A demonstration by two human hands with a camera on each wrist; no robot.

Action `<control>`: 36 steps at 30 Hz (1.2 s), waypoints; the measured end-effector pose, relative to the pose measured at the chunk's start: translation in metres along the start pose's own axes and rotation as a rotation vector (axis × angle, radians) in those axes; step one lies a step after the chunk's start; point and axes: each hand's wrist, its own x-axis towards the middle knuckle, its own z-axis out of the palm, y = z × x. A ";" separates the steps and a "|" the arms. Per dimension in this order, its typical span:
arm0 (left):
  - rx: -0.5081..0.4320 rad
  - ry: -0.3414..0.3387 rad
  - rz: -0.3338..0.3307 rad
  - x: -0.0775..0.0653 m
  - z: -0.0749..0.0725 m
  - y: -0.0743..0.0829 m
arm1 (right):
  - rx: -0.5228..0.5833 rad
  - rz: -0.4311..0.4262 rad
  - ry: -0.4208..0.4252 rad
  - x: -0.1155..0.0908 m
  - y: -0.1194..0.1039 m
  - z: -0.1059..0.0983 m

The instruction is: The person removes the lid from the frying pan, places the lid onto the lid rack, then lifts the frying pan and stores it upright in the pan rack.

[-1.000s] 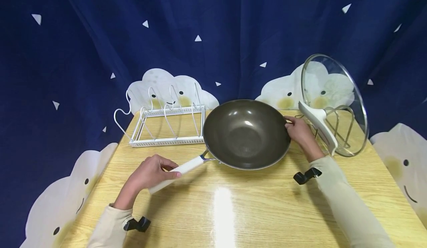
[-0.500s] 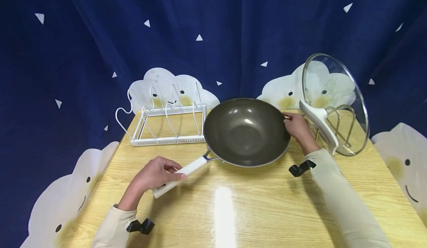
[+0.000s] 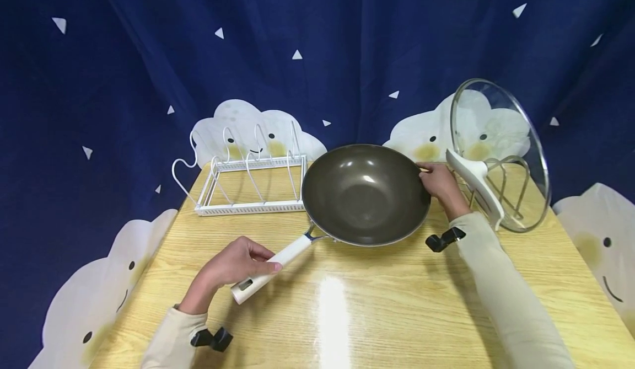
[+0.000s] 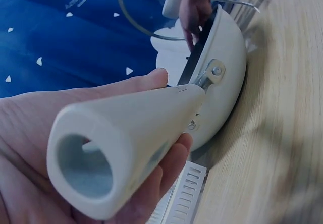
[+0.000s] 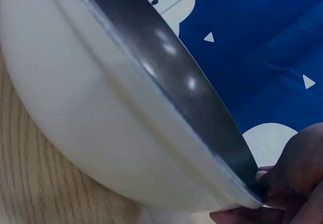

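Note:
A deep wok [image 3: 367, 198] with a dark inside stands in the middle of the head view. Its outer wall [image 5: 91, 103] is cream, and a white handle [image 3: 296, 249] points to the near left. My left hand [image 3: 240, 264] grips this handle, thumb on top; in the left wrist view the hollow handle end [image 4: 91, 163] faces the camera, with fingers curled beneath. At the wok's right side my right hand [image 3: 440, 184] pinches the rim. In the right wrist view its fingers [image 5: 298, 168] sit on both sides of the rim, and the wok is low over the wood.
A white wire rack [image 3: 255, 209] with upright loops stands at the back left, right beside the wok's rim. Behind my right hand, a glass lid [image 3: 521, 126] with a white handle [image 3: 478, 184] stands on edge in a metal wire holder [image 3: 521, 192]. A blue curtain [image 3: 317, 38] hangs behind the table.
The wok has turned slightly: its handle end has swung right and nearer with my left hand. My right hand has shifted a little left and away, still at the rim.

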 end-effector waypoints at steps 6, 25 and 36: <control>-0.032 -0.018 -0.002 0.000 0.006 0.000 | -0.069 -0.029 0.027 0.002 -0.005 0.001; -0.149 -0.023 -0.020 -0.004 0.033 0.004 | -0.135 -0.062 0.083 0.026 -0.008 0.009; -0.206 -0.060 -0.005 -0.005 0.044 0.005 | -0.182 -0.066 0.070 0.034 -0.016 0.009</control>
